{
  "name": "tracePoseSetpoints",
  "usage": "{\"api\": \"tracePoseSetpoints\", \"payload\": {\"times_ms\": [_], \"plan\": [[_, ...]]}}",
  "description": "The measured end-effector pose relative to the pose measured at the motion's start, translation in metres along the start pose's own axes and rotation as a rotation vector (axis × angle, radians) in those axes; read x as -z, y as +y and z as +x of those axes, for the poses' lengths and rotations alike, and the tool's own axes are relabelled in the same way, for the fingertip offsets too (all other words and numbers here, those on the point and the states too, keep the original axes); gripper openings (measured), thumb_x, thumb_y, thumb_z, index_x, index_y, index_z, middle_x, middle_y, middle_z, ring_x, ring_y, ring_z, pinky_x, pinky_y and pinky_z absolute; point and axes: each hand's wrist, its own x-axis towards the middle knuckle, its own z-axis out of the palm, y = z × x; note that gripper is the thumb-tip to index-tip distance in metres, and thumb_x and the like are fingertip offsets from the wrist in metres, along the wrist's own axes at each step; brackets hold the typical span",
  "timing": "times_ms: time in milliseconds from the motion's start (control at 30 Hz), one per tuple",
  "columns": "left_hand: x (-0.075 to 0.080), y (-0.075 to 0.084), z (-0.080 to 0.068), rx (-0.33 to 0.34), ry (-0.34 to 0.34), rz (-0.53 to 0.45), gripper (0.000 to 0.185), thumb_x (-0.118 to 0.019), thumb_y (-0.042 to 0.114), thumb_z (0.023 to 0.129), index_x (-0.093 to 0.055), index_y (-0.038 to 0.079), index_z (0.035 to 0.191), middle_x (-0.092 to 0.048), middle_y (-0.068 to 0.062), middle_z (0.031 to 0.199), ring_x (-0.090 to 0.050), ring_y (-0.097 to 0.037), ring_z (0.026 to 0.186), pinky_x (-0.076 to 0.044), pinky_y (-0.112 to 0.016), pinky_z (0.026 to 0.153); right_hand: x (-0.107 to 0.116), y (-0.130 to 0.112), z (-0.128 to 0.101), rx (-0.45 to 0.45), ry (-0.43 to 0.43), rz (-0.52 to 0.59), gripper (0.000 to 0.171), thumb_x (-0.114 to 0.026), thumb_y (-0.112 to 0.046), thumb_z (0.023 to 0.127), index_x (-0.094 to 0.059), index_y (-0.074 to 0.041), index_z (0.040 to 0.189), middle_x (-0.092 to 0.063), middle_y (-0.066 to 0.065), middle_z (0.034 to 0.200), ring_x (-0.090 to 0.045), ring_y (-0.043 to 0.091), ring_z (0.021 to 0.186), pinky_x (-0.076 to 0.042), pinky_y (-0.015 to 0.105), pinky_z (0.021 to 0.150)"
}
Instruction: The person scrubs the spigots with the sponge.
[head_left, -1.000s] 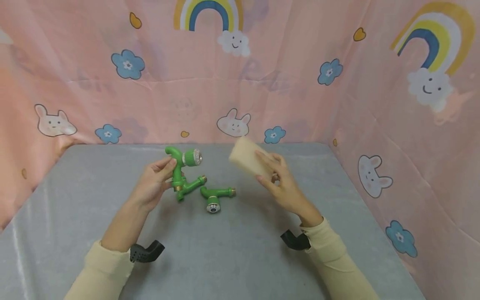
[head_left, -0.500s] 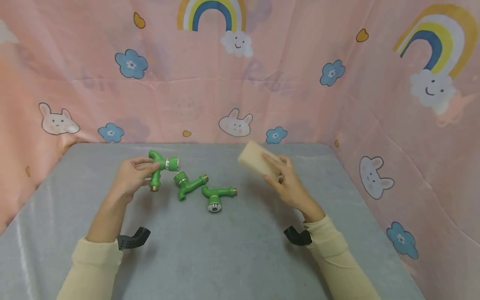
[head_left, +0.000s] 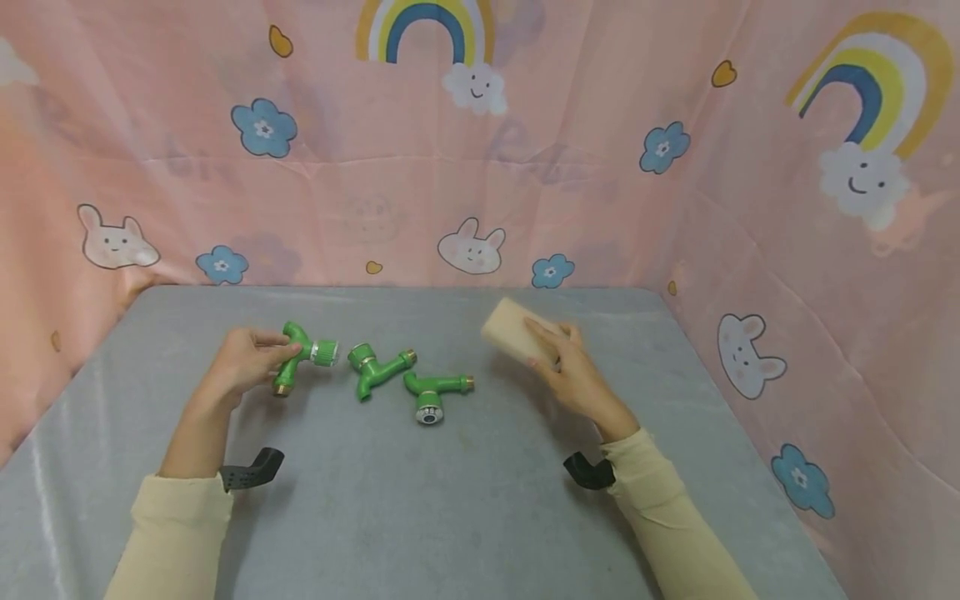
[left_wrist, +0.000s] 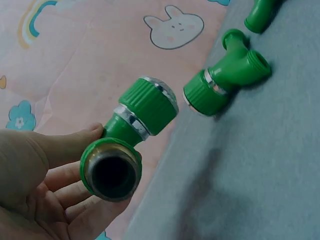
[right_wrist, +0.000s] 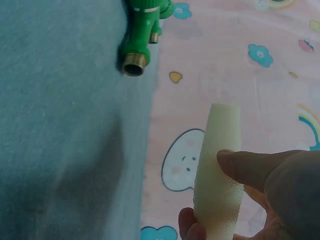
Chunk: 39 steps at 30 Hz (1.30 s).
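My left hand (head_left: 243, 362) grips a green faucet (head_left: 298, 354) between thumb and fingers at the left of the table. In the left wrist view, the open brass end of that faucet (left_wrist: 111, 172) faces the camera, its ribbed knob up and to the right. On the right, my right hand (head_left: 573, 375) pinches a cream sponge block (head_left: 517, 327), tilted above the table. The right wrist view shows the sponge (right_wrist: 220, 175) edge-on, the thumb pressed on its face. Two more green faucets lie between the hands: one (head_left: 378, 369) farther back, another (head_left: 435, 392) nearer.
A grey cloth covers the table (head_left: 450, 517). Pink printed curtain (head_left: 360, 183) hangs behind it and along the right side. A black curved mount (head_left: 255, 471) sits at the left wrist, a similar black mount (head_left: 588, 472) at the right.
My left hand has carried its faucet left and lowered it toward the table, away from the other two. My right hand has shifted slightly right and down with the sponge.
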Motion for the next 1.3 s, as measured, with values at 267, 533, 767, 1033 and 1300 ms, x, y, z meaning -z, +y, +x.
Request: {"api": "tracePoseSetpoints", "payload": {"times_ms": [267,533,767,1033,1300], "plan": [[0.001,-0.014,0.006,0.01,-0.029,0.07,0.053,-0.061,0.029,0.102,-0.057,-0.013,0.133,-0.059,-0.028,0.13,-0.058,-0.019,0.093,-0.055,-0.027,0.072,-0.007,0.012,-0.001,0.019,-0.019,-0.062,0.059,-0.062,-0.009,0.1,-0.04,-0.006,0.154,-0.037,0.037,0.141,-0.045,0.045,0.122,-0.045,0.061,0.1],[0.005,-0.022,0.007,0.017,-0.109,0.079,0.054,-0.06,0.023,0.102,-0.05,-0.016,0.137,-0.07,-0.012,0.1,-0.052,-0.006,0.068,-0.048,-0.025,0.06,-0.012,0.02,-0.001,-0.007,-0.075,-0.099,0.059,-0.061,-0.011,0.1,-0.039,-0.007,0.155,-0.039,0.035,0.141,-0.045,0.045,0.125,-0.044,0.062,0.103],[0.006,-0.026,0.005,0.002,-0.082,0.154,0.049,-0.06,0.02,0.101,-0.054,-0.015,0.134,-0.066,-0.032,0.123,-0.06,-0.014,0.081,-0.05,-0.026,0.067,-0.015,0.022,-0.001,-0.025,-0.127,-0.13,0.064,-0.062,-0.007,0.099,-0.035,-0.007,0.157,-0.041,0.032,0.141,-0.044,0.042,0.123,-0.047,0.06,0.1],[0.007,-0.028,0.004,0.026,-0.074,0.225,0.049,-0.06,0.026,0.102,-0.056,-0.01,0.136,-0.059,-0.035,0.132,-0.064,-0.025,0.096,-0.052,-0.03,0.075,-0.015,0.021,0.001,-0.115,-0.208,-0.216,0.069,-0.064,-0.016,0.1,-0.029,-0.011,0.16,-0.043,0.032,0.143,-0.054,0.043,0.117,-0.049,0.059,0.096],[0.005,-0.031,0.01,0.011,-0.075,0.241,0.048,-0.059,0.023,0.101,-0.056,-0.011,0.135,-0.061,-0.035,0.127,-0.062,-0.022,0.09,-0.049,-0.027,0.071,-0.014,0.023,0.0,-0.131,-0.232,-0.265,0.068,-0.067,-0.022,0.098,-0.036,-0.01,0.157,-0.047,0.029,0.142,-0.053,0.045,0.117,-0.05,0.059,0.09]]}}
